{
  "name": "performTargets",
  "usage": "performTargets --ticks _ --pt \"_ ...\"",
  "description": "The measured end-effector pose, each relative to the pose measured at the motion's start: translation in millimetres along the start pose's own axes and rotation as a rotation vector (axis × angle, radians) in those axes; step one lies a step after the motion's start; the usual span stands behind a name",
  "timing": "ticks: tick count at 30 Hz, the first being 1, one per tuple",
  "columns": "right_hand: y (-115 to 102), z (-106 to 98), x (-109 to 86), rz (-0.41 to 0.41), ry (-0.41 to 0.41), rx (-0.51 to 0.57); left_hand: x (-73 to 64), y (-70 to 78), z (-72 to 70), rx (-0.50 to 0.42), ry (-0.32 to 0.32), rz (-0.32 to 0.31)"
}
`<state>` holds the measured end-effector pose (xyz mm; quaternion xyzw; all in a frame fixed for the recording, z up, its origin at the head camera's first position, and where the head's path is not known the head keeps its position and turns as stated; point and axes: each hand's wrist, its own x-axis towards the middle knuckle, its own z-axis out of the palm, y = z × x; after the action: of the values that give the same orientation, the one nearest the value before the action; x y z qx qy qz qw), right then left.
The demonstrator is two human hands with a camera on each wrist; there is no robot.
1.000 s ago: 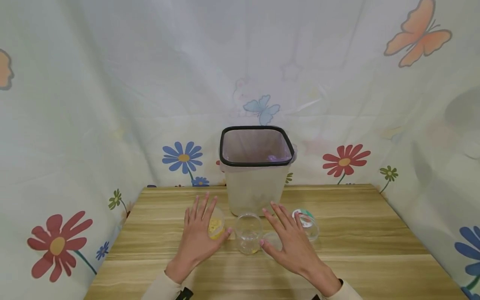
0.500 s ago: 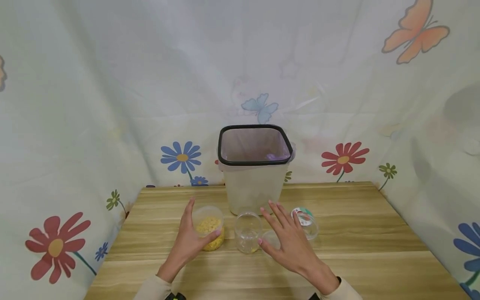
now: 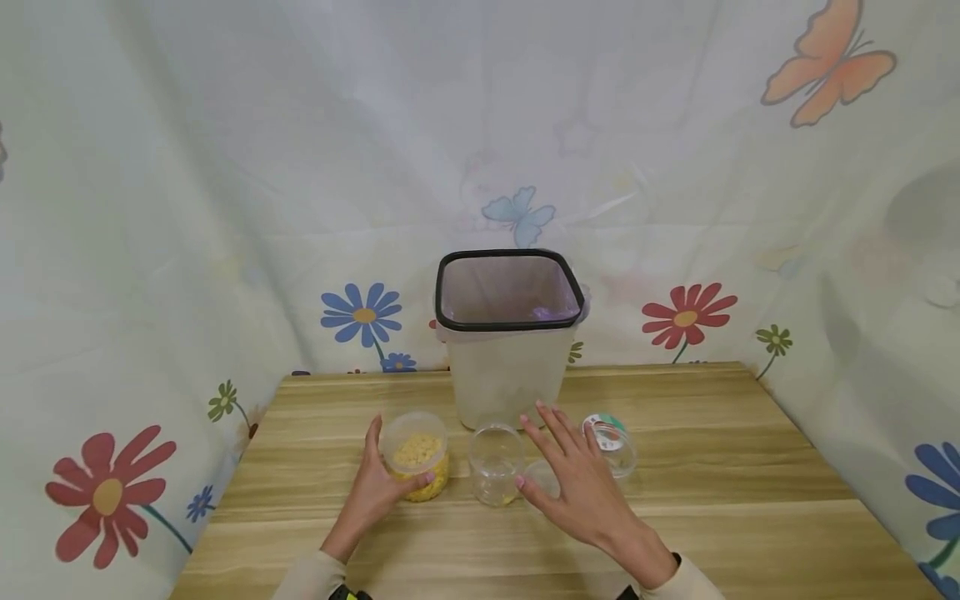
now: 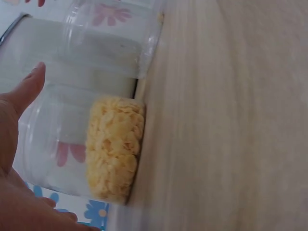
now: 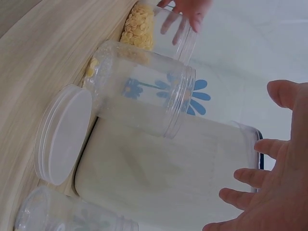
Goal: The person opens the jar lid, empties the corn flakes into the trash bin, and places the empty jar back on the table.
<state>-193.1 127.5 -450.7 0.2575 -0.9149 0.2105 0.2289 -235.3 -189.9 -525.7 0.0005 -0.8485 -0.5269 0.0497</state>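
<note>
My left hand (image 3: 375,481) is spread around the left side of a clear plastic jar (image 3: 438,477), its thumb in front and index finger behind. Small yellow flakes (image 4: 115,149) fill the jar's lower part. In the right wrist view, fingers of that hand show through the clear wall near the rim. My right hand (image 3: 588,492) hovers with fingers spread, holding nothing. Between the hands stands a second clear jar (image 3: 497,475) with a few yellow bits at its bottom. A whitish round lid (image 5: 70,137) lies beside it, partly hidden by my right hand in the head view.
Behind the jars stands a pale square bin (image 3: 510,375) with a black rim and a thin liner. Another clear jar (image 3: 621,458), with a red and green label, is at the right. The wooden table (image 3: 720,467) meets a flowered cloth (image 3: 225,208) at the back.
My left hand has moved from in front of the flake jar to its left side, then its thumb has drawn closer to the jar. My right hand has hardly moved.
</note>
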Motion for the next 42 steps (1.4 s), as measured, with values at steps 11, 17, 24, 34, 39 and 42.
performTargets --ticks 11,17,24,34,39,42 --pt "-0.8 2.1 -0.2 0.009 -0.006 0.005 5.5 -21.4 10.0 -0.038 0.006 0.023" --pt "-0.6 3.8 -1.3 -0.007 0.007 -0.006 6.8 -22.4 15.6 -0.077 0.03 0.052" --pt "-1.7 2.4 -0.8 0.017 -0.015 0.017 6.5 -21.3 18.3 -0.091 0.044 0.048" --pt "-6.4 -4.4 3.7 0.009 -0.004 0.033 3.8 -11.3 12.6 -0.056 0.08 0.033" --pt "-9.4 -7.1 8.8 -0.019 0.01 0.036 0.5 5.1 2.2 -0.053 0.1 0.073" --pt "-13.1 -10.8 12.8 -0.037 0.02 0.04 -1.3 15.5 -1.0 -0.054 0.122 0.11"
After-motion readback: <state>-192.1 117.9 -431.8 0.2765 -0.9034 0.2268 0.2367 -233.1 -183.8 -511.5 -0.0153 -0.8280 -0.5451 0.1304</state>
